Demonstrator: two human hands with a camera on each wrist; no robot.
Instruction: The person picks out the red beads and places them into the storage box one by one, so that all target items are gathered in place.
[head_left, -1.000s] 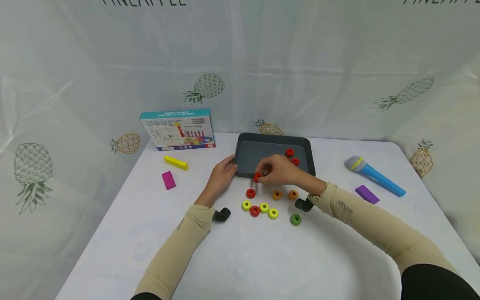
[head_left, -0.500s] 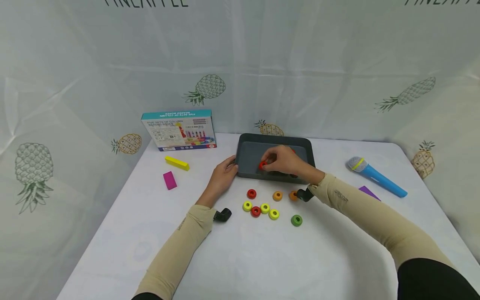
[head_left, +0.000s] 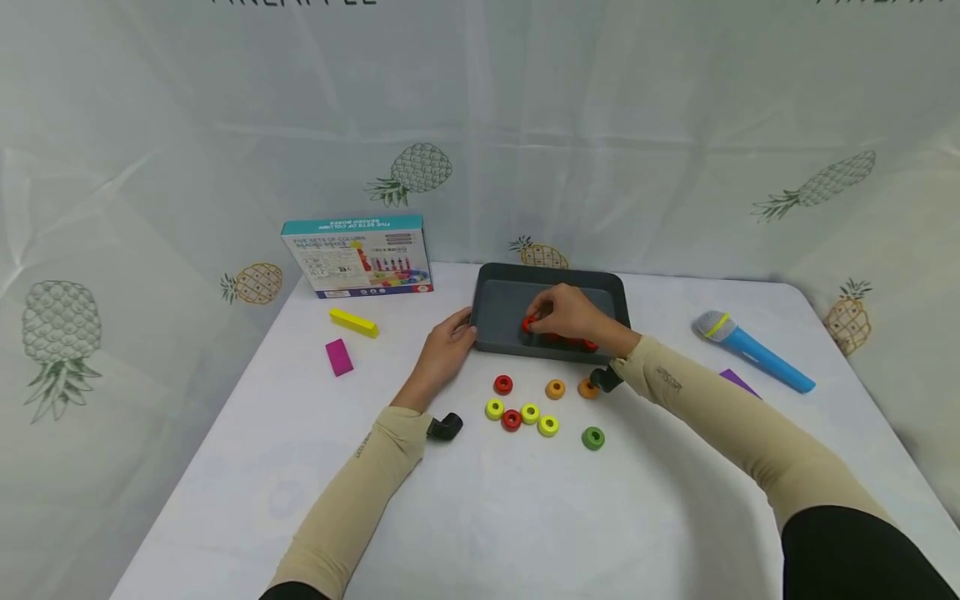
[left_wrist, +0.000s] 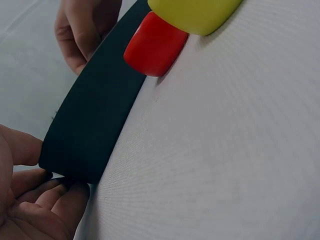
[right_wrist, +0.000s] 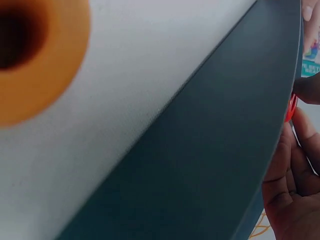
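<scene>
A dark grey tray (head_left: pixel 497 308) lies at the back of the white table. My left hand (head_left: pixel 445 348) grips its front left corner; in the left wrist view the thumb is at the rim and the fingers are bent against the tray's wall (left_wrist: pixel 95 120). Over the tray, my right hand (head_left: pixel 572 313) pinches a red ring bead (head_left: pixel 527 324) between thumb and fingers. That bead (right_wrist: pixel 291 108) peeks past the rim in the right wrist view. More red beads (head_left: pixel 590 345) lie in the tray, partly hidden by the right hand.
In front of the tray lie red beads (head_left: pixel 503 384), yellow beads (head_left: pixel 548 426), orange beads (head_left: pixel 555 389) and a green bead (head_left: pixel 593 438). A toy box (head_left: pixel 360 258), yellow block (head_left: pixel 354 322) and magenta block (head_left: pixel 339 357) are left; a blue microphone (head_left: pixel 765 358) and purple block (head_left: pixel 738 382) right.
My right hand has carried the red bead from the tray's front edge back and slightly right, over the tray floor. The left hand keeps its place at the corner.
</scene>
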